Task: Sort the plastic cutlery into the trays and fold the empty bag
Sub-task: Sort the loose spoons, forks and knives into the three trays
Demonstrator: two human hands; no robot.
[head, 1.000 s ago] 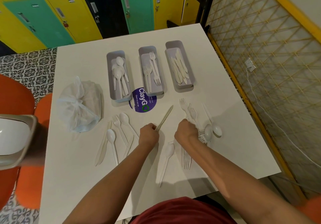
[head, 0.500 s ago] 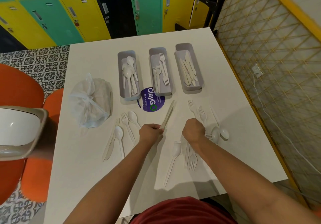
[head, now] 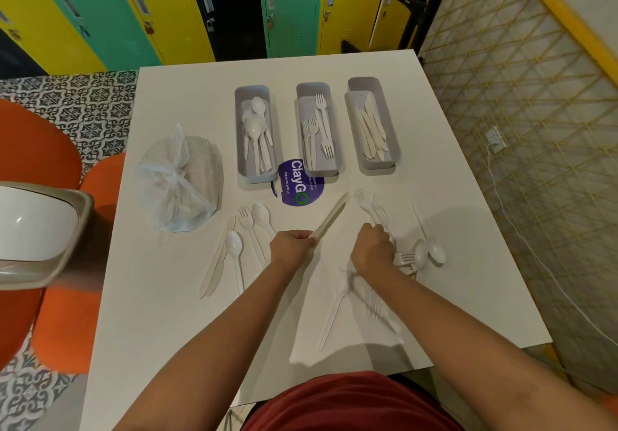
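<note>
- On the white table (head: 174, 313): 3 grey trays in a row at the far side, one utensil type each.
- Spoon tray (head: 255, 133), leftmost: roughly 3–4 spoons, overlapping, exact count unclear.
- Fork tray (head: 317, 129), middle: about 4 forks.
- Knife tray (head: 372, 123), rightmost: about 4–5 knives stacked at angles, count not firm.
- Left hand (head: 291, 246): fingers curled round the handle of 1 knife (head: 331, 216), blade pointing up and away toward the trays.
- Right hand (head: 373, 250): fist closed on the handle of a fork (head: 363, 201); tines stick out past the knuckles. A second fork lies right beside it; can't tell whether it is also in the grip.
- Loose pile, left of the hands: 2 spoons (head: 234, 246), 1 fork, 2 knives lying together.
- Loose pile, right of the hands: 2 spoons (head: 434, 251) bowl to bowl, a few forks partly covered by the right hand, 1 thin handle farther right.
- Near edge under the right forearm: 1 spoon (head: 336, 307) and some forks, motion-blurred, count unreadable.
- Plastic bag (head: 179, 180): 1, crumpled and knotted, on the table left of the spoon tray, not flat.
- Round blue sticker (head: 299, 186) on the tabletop, its far edge covered by the spoon and fork trays.
- Bin lid (head: 40, 230) at left, cut off by the frame edge.
</note>
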